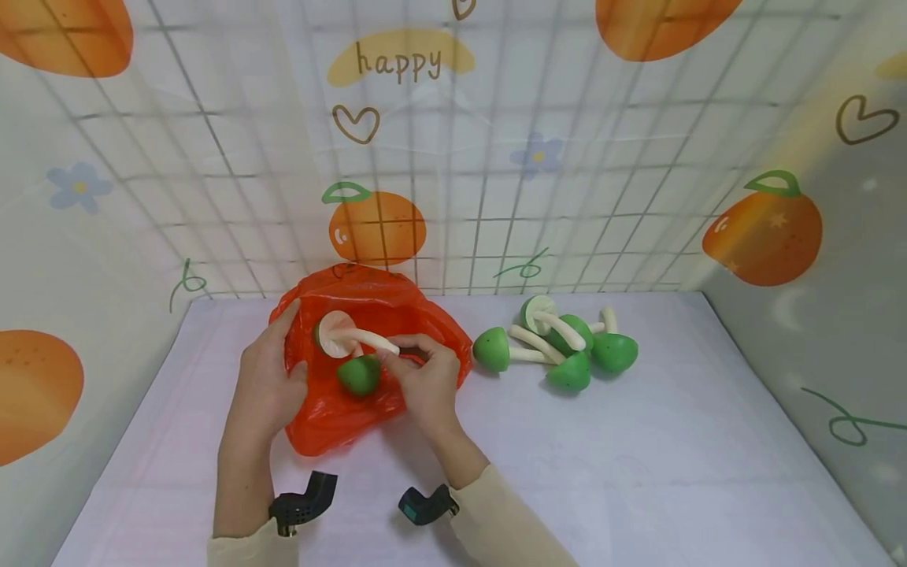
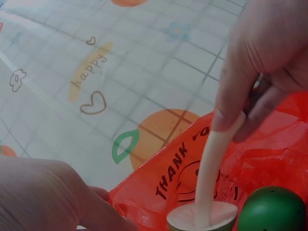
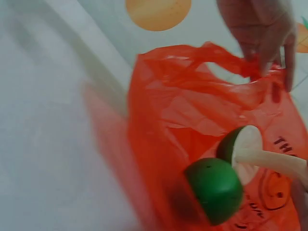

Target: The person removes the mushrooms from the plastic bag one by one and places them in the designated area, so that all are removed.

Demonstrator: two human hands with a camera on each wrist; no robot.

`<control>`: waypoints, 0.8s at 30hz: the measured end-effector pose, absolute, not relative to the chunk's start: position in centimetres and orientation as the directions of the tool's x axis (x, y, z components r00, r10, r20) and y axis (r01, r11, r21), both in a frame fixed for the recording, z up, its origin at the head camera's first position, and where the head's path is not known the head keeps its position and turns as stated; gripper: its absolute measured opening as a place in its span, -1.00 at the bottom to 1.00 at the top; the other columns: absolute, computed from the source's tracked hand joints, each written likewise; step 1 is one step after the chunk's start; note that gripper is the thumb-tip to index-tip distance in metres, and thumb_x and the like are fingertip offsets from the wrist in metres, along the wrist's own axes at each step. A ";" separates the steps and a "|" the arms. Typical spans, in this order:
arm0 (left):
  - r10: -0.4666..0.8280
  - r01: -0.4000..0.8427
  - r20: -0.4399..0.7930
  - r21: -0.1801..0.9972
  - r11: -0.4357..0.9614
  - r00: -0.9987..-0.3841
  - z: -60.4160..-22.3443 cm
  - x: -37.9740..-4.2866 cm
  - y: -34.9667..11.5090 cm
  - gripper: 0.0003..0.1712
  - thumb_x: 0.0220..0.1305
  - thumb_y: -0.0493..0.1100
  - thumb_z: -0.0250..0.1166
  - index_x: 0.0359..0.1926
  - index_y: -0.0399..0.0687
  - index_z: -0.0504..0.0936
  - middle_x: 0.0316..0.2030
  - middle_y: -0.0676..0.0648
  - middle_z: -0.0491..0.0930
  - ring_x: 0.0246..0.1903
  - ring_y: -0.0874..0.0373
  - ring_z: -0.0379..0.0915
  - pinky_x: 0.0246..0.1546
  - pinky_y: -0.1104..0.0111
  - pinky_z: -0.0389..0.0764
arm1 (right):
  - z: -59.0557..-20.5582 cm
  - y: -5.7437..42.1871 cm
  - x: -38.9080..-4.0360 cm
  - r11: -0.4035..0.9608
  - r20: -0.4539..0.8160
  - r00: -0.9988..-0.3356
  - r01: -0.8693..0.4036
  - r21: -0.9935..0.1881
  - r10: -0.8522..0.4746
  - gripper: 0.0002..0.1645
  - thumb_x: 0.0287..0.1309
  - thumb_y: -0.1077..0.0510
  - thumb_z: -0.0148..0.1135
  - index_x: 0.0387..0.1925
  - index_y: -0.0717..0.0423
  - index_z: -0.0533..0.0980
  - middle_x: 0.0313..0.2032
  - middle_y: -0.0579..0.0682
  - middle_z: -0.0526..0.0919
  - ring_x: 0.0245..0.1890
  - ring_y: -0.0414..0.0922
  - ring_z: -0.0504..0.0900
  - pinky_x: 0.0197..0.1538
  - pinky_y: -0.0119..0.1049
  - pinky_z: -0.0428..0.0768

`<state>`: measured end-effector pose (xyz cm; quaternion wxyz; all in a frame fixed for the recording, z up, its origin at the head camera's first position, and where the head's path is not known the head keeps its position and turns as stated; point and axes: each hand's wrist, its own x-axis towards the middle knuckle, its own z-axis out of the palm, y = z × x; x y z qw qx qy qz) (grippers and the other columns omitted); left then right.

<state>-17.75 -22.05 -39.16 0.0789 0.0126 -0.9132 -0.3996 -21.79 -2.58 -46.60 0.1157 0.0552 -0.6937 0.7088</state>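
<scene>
A red plastic bag [image 1: 333, 429] with printed lettering lies at the left of the table. At its left edge my left hand [image 1: 264, 382] grips the bag by its handle, seen in the right wrist view as bunched red plastic [image 3: 252, 67] between the fingers. My right hand [image 1: 431, 386] pinches the end of the white stem of a green-capped toy mushroom [image 1: 338, 334], its pale underside facing up, over the bag. Just below it, another toy mushroom [image 1: 359, 376] shows its round green cap against the red plastic; its stem is mostly hidden.
Right of the bag lies a pile of several green-capped toy mushrooms [image 1: 569, 372] with white stems. A patterned curtain [image 1: 482, 197] over a wire grid rises behind the white table [image 1: 638, 472]. Black wrist cameras [image 1: 305, 504] sit on both forearms.
</scene>
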 end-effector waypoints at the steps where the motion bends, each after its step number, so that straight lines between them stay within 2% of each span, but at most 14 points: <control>1: -0.086 0.041 0.135 0.732 0.680 -0.987 -39.2 -17.8 -22.0 -0.04 0.36 -0.48 0.25 0.67 -0.12 0.06 0.54 -0.30 0.24 0.49 -0.30 0.16 0.29 -0.24 0.47 | -46.4 -2.4 -21.8 -0.009 0.243 -0.966 -0.244 -0.970 0.085 -0.79 0.14 0.30 0.56 -0.15 0.24 0.77 -0.24 0.09 0.79 -0.21 0.03 0.79 -0.10 -0.29 0.78; 8: -0.078 0.047 0.136 0.730 0.682 -0.988 -39.1 -17.7 -22.0 -0.03 0.36 -0.47 0.27 0.68 -0.11 0.05 0.54 -0.29 0.23 0.49 -0.31 0.15 0.28 -0.24 0.48 | -44.7 -1.4 -21.6 0.006 0.251 -0.966 -0.251 -0.968 0.066 -0.74 0.14 0.34 0.55 -0.10 0.30 0.75 -0.20 0.09 0.79 -0.16 0.01 0.81 -0.06 -0.26 0.78; 14: -0.082 0.041 0.132 0.734 0.678 -0.988 -39.2 -17.6 -22.1 -0.02 0.36 -0.46 0.27 0.68 -0.10 0.04 0.54 -0.29 0.23 0.49 -0.31 0.16 0.26 -0.24 0.50 | -43.1 -0.5 -21.2 0.028 0.286 -0.957 -0.285 -0.958 0.050 -0.75 0.12 0.36 0.56 -0.12 0.29 0.76 -0.19 0.13 0.78 -0.15 0.03 0.80 -0.06 -0.26 0.77; 24: -0.083 0.048 0.137 0.748 0.662 -0.987 -39.2 -17.6 -22.0 0.00 0.35 -0.47 0.29 0.68 -0.09 0.03 0.53 -0.30 0.24 0.46 -0.33 0.20 0.18 -0.25 0.55 | -40.9 1.8 -20.9 0.033 0.249 -0.969 -0.249 -0.968 0.004 -0.76 0.14 0.37 0.54 -0.13 0.23 0.77 -0.19 0.10 0.77 -0.17 0.02 0.76 -0.07 -0.26 0.78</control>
